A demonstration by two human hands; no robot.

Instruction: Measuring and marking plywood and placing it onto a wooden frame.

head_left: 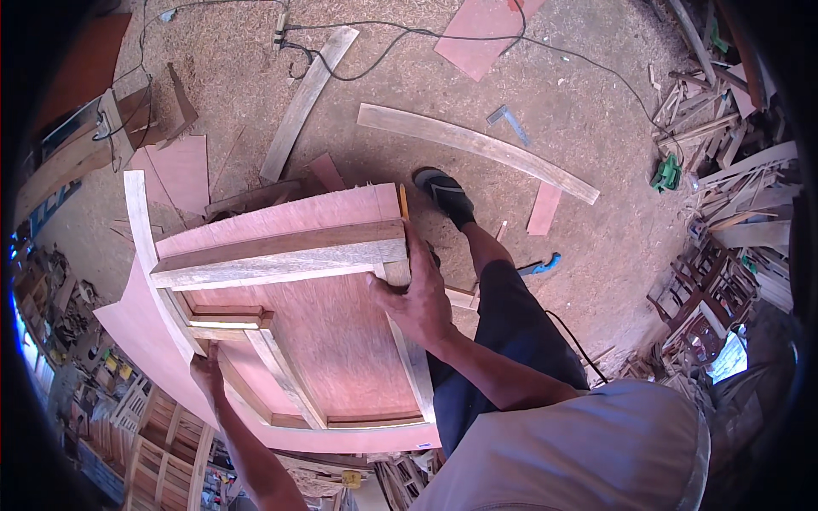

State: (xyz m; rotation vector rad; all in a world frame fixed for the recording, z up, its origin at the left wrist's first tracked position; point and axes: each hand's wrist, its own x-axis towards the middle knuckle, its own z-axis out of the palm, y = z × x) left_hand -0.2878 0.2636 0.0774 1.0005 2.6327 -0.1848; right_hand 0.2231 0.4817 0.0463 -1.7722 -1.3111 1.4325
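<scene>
Sawdust-covered floor (256,77) across upper field, from 9 through 3 o'clock. Curved reddish plywood panel (341,341) at centre, framed with pale wooden rails. Thick cross rail (281,255) along panel's 12 o'clock edge, grey-brown, tilted slightly upward toward 3 o'clock. Long curved plank (477,149) on floor at 1 o'clock; straight plank (307,98) at 11 o'clock. Stacked offcuts (733,170) at 3 o'clock. Dark shoe (445,194) on floor just beyond panel, at 12 o'clock from right hand. Right hand (415,298) closed over right end of cross rail, fingers curled around corner joint, thumb toward 9 o'clock. Left hand (207,375) at 8 o'clock, closed on panel's curved left frame edge, fingers hidden behind it. Yellow pencil (404,203) at panel's upper right corner, just above right hand.
</scene>
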